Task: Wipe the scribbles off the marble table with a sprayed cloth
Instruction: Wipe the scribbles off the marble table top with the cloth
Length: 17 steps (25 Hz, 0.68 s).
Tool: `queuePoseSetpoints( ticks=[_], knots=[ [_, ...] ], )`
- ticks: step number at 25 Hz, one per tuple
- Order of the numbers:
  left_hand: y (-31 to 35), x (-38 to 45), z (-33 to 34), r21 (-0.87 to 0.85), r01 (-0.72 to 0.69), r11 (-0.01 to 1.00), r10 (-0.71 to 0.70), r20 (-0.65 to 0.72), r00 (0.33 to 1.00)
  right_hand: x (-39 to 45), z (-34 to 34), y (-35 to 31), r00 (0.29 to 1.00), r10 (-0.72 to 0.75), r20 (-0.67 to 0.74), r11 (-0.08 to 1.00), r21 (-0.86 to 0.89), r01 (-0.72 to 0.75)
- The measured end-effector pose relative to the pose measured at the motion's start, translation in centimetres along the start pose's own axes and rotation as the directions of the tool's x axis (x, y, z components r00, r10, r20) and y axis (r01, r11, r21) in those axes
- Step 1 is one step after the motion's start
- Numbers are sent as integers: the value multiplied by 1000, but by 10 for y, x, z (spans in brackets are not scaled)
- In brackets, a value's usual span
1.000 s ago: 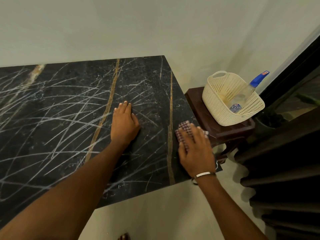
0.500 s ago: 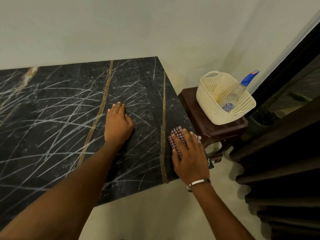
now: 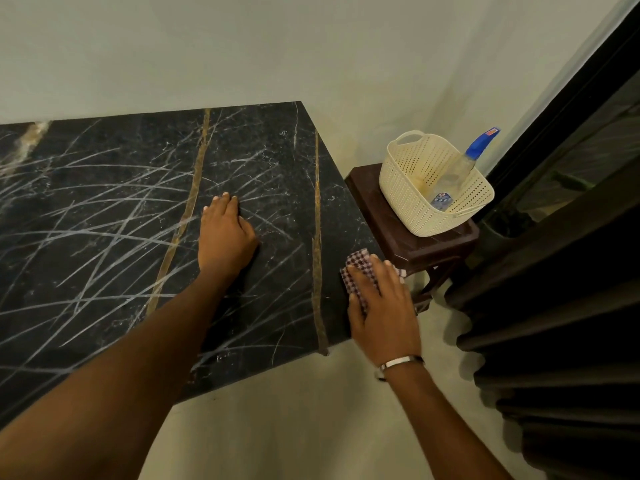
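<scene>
The black marble table (image 3: pixel 104 244) with gold veins is covered in white scribble lines, thick on its left and middle. My left hand (image 3: pixel 225 233) lies flat on the marble, fingers together, holding nothing. My right hand (image 3: pixel 381 306) presses a red-and-white checked cloth (image 3: pixel 360 268) flat against the table's right edge, near the front corner. Most of the cloth is hidden under my palm. A clear spray bottle (image 3: pixel 457 171) with a blue top leans inside a cream basket (image 3: pixel 408 188).
The basket stands on a small dark brown stool (image 3: pixel 415 251) just right of the table. Dark curtain folds (image 3: pixel 554 323) hang at the right. A pale wall (image 3: pixel 242 46) runs behind the table, and pale floor lies below its front edge.
My right hand with the cloth has slid slightly toward me along the table's right edge. The view has shifted a little. My left hand stays flat in place.
</scene>
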<state>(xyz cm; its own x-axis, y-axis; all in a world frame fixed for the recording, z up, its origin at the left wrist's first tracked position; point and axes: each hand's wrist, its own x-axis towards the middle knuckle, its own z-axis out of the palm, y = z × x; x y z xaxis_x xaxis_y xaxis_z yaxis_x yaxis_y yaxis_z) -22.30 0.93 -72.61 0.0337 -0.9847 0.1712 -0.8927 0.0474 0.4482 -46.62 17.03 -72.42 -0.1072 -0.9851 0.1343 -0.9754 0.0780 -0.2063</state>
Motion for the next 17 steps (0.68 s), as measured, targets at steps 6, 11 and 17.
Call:
queuePoseSetpoints(
  ticks=[6, 11, 17],
  knots=[
    [1, 1, 1, 0, -4, 1000, 4, -22, 1000, -3, 7, -15, 993, 104, -61, 994, -26, -106],
    [-3, 2, -2, -68, 0, 998, 2, 21, 1000, -21, 12, -53, 997, -58, -43, 996, 58, 61],
    [-41, -3, -32, -15, -117, 993, 117, 62, 991, -14, 12, -48, 993, 108, -56, 991, -68, -112]
  ],
)
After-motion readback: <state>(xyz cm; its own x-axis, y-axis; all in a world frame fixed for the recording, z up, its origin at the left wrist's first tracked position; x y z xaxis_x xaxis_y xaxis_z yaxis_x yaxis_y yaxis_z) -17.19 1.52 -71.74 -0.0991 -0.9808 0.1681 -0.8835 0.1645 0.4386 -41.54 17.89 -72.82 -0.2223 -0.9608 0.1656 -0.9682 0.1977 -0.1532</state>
